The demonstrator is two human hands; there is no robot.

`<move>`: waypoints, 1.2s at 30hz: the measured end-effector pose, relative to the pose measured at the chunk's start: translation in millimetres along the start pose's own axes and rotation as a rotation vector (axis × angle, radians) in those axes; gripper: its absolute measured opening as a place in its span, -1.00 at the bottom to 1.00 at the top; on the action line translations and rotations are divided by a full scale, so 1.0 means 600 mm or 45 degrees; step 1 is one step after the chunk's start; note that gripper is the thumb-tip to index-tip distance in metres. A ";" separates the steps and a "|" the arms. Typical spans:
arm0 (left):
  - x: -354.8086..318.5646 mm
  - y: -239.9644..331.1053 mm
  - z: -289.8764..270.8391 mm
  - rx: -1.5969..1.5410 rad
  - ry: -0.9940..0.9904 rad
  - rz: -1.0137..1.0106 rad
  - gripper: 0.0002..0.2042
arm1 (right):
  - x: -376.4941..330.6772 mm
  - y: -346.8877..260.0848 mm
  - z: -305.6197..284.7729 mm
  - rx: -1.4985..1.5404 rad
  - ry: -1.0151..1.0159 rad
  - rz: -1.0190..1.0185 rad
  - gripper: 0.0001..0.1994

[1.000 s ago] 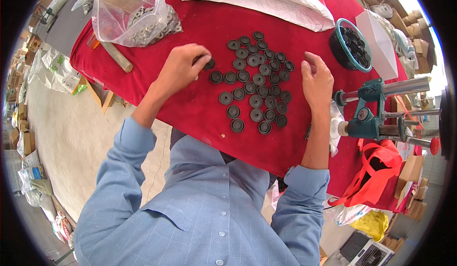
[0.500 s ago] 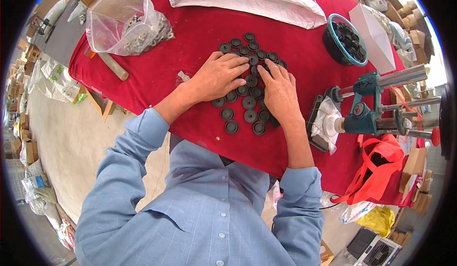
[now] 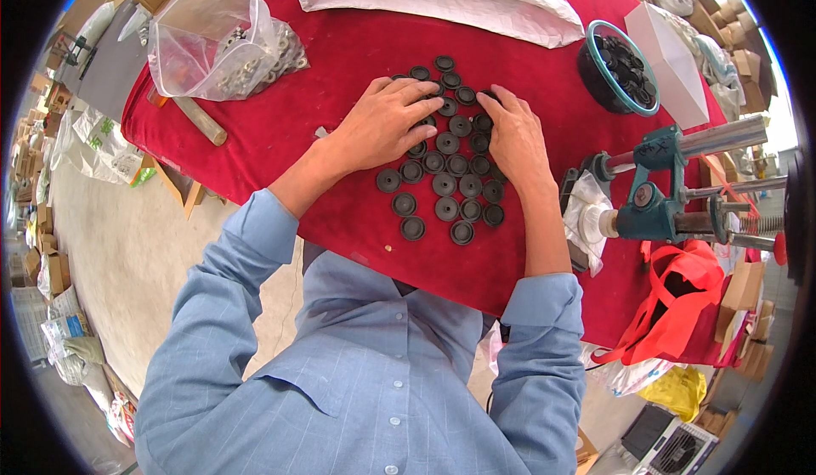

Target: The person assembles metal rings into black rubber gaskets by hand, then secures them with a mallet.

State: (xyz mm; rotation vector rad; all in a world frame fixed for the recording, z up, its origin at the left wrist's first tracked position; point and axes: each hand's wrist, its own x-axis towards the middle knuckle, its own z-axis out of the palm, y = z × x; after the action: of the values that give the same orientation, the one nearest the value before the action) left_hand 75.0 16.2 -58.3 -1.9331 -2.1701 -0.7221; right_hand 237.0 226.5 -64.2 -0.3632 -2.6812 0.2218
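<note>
Head view: left hand (image 3: 387, 122) and right hand (image 3: 512, 135) lie spread, palms down, on the black discs (image 3: 448, 184) — seemingly arranging them; tidying rows likely needs light fingertip nudges.

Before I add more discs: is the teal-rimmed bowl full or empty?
Partly full: the teal-rimmed bowl holds a heap of black discs reaching near its rim.
</note>
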 end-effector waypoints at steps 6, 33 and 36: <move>0.019 0.011 0.020 0.056 -0.112 0.108 -0.55 | -0.013 0.009 -0.020 0.028 0.051 0.127 -0.50; 0.078 -0.039 0.076 -0.189 -0.311 -0.040 -0.35 | -0.009 0.041 -0.016 0.140 -0.118 0.355 -0.56; 0.070 -0.040 0.052 -0.105 -0.195 -0.036 -0.36 | -0.028 0.029 -0.040 0.105 0.082 0.396 -0.59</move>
State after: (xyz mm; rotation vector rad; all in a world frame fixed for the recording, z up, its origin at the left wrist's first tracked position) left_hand 51.4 66.4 -74.3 -2.0658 -2.2946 -0.6996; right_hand 265.8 240.8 -52.7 -0.7482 -2.5329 0.4035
